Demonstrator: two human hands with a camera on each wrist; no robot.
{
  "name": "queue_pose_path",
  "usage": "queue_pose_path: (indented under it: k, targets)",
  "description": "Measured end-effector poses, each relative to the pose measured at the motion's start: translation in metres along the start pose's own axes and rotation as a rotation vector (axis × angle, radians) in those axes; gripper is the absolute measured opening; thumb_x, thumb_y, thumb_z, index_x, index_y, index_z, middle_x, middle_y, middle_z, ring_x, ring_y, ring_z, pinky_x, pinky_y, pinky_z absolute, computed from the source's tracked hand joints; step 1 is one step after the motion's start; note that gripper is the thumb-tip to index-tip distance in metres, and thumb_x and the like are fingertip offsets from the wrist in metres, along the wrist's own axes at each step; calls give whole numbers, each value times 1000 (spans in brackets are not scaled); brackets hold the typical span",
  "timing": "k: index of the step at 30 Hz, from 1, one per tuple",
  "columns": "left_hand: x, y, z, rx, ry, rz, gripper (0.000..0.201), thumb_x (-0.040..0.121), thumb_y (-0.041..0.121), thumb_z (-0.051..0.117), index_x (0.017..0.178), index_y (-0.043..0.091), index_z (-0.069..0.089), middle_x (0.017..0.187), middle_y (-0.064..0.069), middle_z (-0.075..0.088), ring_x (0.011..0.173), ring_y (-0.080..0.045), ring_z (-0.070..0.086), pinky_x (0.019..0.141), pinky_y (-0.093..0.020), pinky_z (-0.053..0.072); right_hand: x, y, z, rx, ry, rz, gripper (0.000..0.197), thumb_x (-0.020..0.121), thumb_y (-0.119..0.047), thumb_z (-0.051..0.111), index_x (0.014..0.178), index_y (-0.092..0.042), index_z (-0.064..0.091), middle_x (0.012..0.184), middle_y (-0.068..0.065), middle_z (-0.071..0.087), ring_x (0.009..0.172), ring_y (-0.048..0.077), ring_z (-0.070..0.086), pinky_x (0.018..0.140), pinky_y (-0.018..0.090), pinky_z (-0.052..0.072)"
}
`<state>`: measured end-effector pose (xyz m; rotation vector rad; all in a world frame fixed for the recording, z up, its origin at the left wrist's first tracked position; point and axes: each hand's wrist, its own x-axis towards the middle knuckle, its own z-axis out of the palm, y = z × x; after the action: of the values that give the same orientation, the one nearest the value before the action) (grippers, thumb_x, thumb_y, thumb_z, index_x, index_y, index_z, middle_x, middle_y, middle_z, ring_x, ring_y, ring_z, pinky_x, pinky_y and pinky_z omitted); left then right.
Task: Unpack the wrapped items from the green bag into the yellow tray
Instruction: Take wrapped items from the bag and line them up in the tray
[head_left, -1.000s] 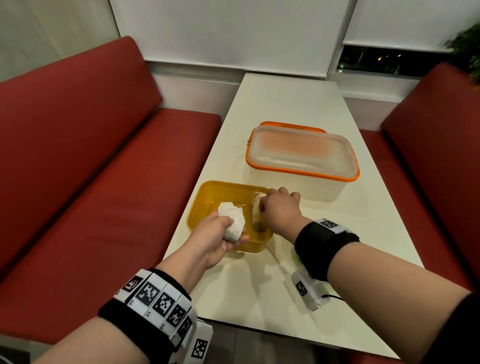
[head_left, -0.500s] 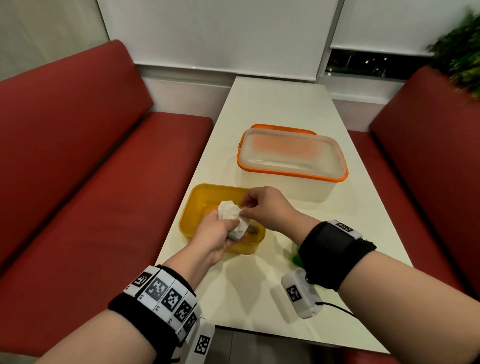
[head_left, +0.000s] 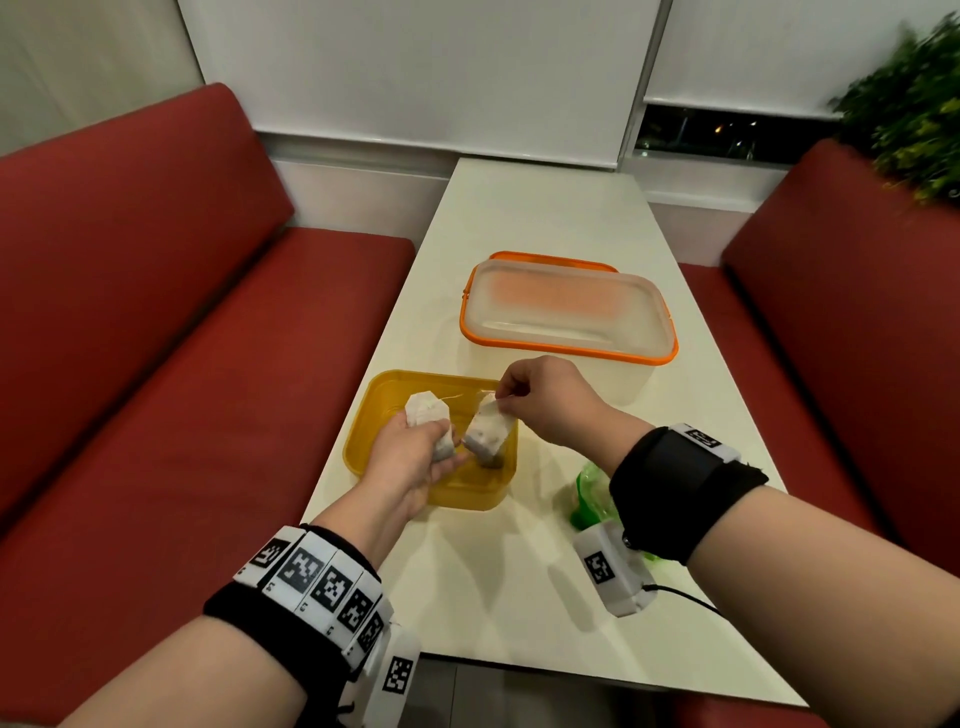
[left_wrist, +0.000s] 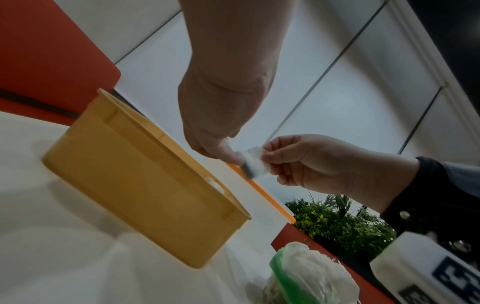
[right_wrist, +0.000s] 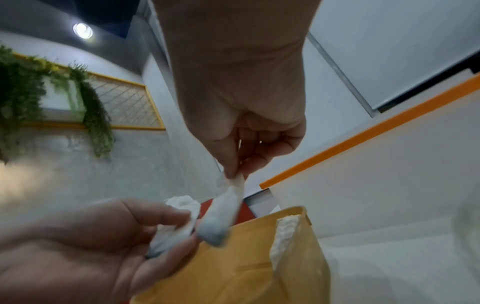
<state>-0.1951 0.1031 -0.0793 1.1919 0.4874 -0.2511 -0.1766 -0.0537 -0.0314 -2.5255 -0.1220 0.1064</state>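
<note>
The yellow tray (head_left: 374, 415) sits near the table's left edge. Over it my left hand (head_left: 436, 447) grips a white wrapped item (head_left: 425, 413), palm up. My right hand (head_left: 501, 400) pinches a second wrapped item (head_left: 488, 431) by its top corner, and it hangs just above the tray beside the left hand. The right wrist view shows this pinch on the hanging item (right_wrist: 226, 209) and another white item (right_wrist: 283, 232) lying inside the tray (right_wrist: 246, 267). The crumpled green bag (head_left: 589, 493) lies on the table right of the tray, partly hidden by my right wrist.
A clear box with an orange-rimmed lid (head_left: 566, 312) stands just behind the tray. Red bench seats (head_left: 182, 415) flank the narrow white table (head_left: 519, 208). A green plant (head_left: 914, 104) is at the far right.
My right hand left the item it set in the tray, reached to the bundle in my left hand and pulled one wrapped item away to the right. The left hand stayed over the tray.
</note>
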Motion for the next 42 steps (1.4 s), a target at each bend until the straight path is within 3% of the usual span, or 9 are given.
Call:
queue_pose_path:
  k: [4, 9, 12, 16, 23, 29, 34, 38, 42]
  targets:
    - [2, 4, -9, 2, 10, -8, 35, 94, 4, 50, 128, 8, 44, 96, -13, 58, 82, -20, 60, 67, -35, 58, 5, 4, 11, -142, -61, -46, 14, 87, -10, 58, 94, -15, 69, 90, 4, 65, 83, 21, 57, 68, 26, 46]
    - [0, 6, -12, -10, -26, -32, 34, 96, 4, 47, 129, 11, 41, 97, -16, 57, 87, -25, 60, 67, -37, 56, 15, 10, 32, -355, -176, -64, 16, 92, -17, 52, 101, -20, 66, 97, 4, 65, 86, 24, 59, 77, 33, 53]
    - [1, 3, -14, 18, -23, -36, 38, 96, 5, 46, 133, 9, 41, 97, -16, 58, 85, -25, 61, 64, -35, 55, 19, 13, 40, -472, -199, -97, 16, 94, -19, 49, 101, -23, 62, 94, 1, 63, 86, 23, 57, 80, 31, 44]
    - [1, 1, -17, 22, -22, -43, 32, 96, 4, 46, 128, 11, 43, 97, -15, 59, 84, -23, 61, 63, -34, 56, 21, 16, 45, -581, -187, -146, 19, 95, -19, 45, 101, -23, 63, 89, -1, 59, 93, 22, 53, 91, 38, 33]
    - [4, 2, -20, 35, -15, -32, 33, 95, 3, 45, 128, 9, 44, 94, -16, 59, 80, -22, 61, 63, -33, 57, 27, 15, 50, -695, -130, -165, 26, 91, -13, 45, 105, -22, 66, 102, 0, 59, 105, 23, 44, 90, 41, 29]
    - [3, 5, -18, 1, -47, -64, 36, 95, 4, 39, 131, 7, 39, 100, -21, 58, 89, -28, 60, 77, -42, 56, 29, 17, 49, -686, -129, -141, 27, 90, -14, 45, 106, -22, 65, 103, 0, 59, 106, 24, 44, 90, 42, 29]
    - [2, 2, -14, 114, -112, -50, 39, 97, -2, 34, 135, 4, 40, 106, -21, 59, 93, -29, 61, 72, -41, 55, 30, 8, 37, -445, -50, -67, 31, 91, -20, 42, 115, -26, 61, 114, -1, 60, 112, 24, 45, 90, 42, 29]
    - [1, 1, -6, 153, -145, -48, 33, 96, -3, 38, 126, 6, 45, 114, -22, 57, 97, -32, 61, 68, -39, 56, 24, -2, 26, -139, 0, -44, 21, 91, -35, 51, 104, -27, 65, 102, -6, 66, 102, 20, 56, 90, 38, 38]
    - [-1, 0, 0, 156, -178, -32, 25, 94, -3, 47, 116, 7, 50, 106, -18, 62, 86, -26, 65, 61, -34, 59, 16, -8, 24, -14, -70, -65, 25, 81, -42, 67, 98, -24, 67, 84, -9, 60, 89, 16, 58, 87, 40, 46]
